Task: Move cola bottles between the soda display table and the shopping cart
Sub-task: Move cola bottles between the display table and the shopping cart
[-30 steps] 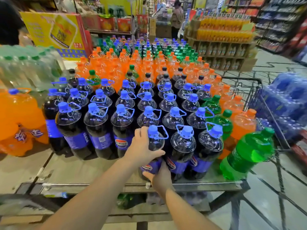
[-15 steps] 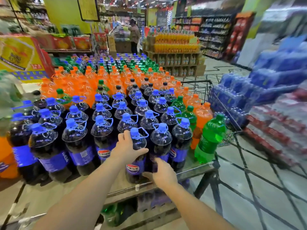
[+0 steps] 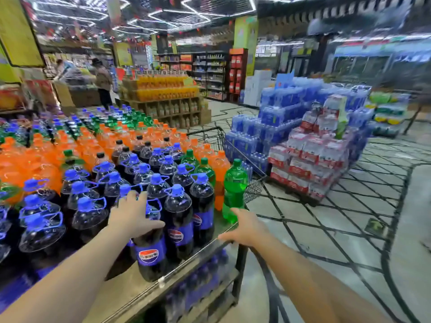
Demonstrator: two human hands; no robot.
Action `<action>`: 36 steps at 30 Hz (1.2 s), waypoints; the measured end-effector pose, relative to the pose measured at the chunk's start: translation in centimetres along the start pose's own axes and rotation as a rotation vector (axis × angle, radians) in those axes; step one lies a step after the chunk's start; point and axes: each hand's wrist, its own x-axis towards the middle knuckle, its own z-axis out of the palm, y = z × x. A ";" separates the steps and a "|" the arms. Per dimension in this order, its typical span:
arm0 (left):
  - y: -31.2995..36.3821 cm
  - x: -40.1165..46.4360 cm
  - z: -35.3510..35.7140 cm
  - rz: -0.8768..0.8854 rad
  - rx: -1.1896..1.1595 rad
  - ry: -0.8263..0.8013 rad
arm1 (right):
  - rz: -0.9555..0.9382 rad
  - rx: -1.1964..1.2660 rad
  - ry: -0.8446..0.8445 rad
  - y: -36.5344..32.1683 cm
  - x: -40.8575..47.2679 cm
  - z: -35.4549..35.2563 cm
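Note:
A large cola bottle (image 3: 151,252) with a blue label stands at the front edge of the soda display table (image 3: 189,264). My left hand (image 3: 133,213) grips its shoulder and neck from above, hiding the cap. My right hand (image 3: 245,227) hangs with relaxed fingers over the table's front right corner, holding nothing and apart from the bottle. More blue-capped cola bottles (image 3: 178,213) fill the rows around it. The wire shopping cart (image 3: 254,187) stands behind the table's right side, mostly hidden by bottles.
Orange soda bottles (image 3: 46,164) and green ones (image 3: 234,187) crowd the rest of the table. Stacked packs of water (image 3: 310,155) stand on the floor to the right, and tiled aisle floor (image 3: 338,241) lies between. A person (image 3: 102,82) stands far back.
My right hand has left the cola bottle's lower body and moved right to the table corner. My left hand stays on the bottle's top. The view has swung right.

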 end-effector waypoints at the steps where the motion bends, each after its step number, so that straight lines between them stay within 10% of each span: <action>1: 0.8 0.0 -0.4 0.043 0.030 0.026 | 0.020 0.000 0.003 0.9 0.1 -0.5; 16: 26.2 6.0 -2.3 0.362 0.016 0.032 | 0.060 -0.048 0.037 16.4 6.5 -11.9; 36: 46.2 25.4 1.0 0.328 0.042 -0.069 | 0.044 -0.125 0.002 34.9 24.7 -22.5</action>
